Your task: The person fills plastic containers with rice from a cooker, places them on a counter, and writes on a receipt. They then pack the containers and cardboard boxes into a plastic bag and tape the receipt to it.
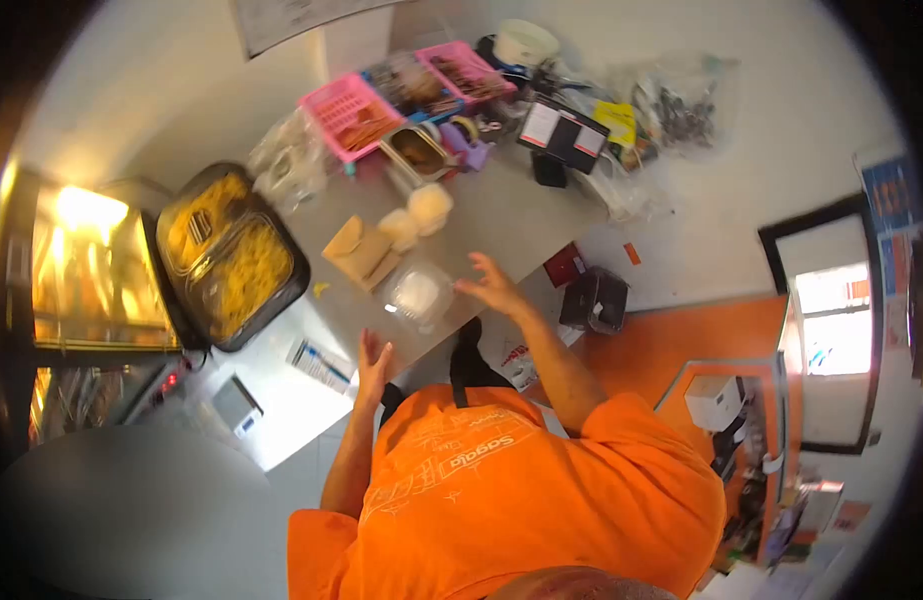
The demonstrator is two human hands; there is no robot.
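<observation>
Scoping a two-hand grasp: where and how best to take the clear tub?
Opposite side walls of the tub, left hand from the left, right hand from the right. It looks squat and sits flat between them. I'd keep toward the near half: the brown packet crowds its far-left side.

Food shop; warming cabinet [101, 270] glows beside food trays [231, 258].

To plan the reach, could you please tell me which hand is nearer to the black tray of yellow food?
Left. The left hand is across a gap from the black tray; the right hand is farther away, past the clear container.
</observation>
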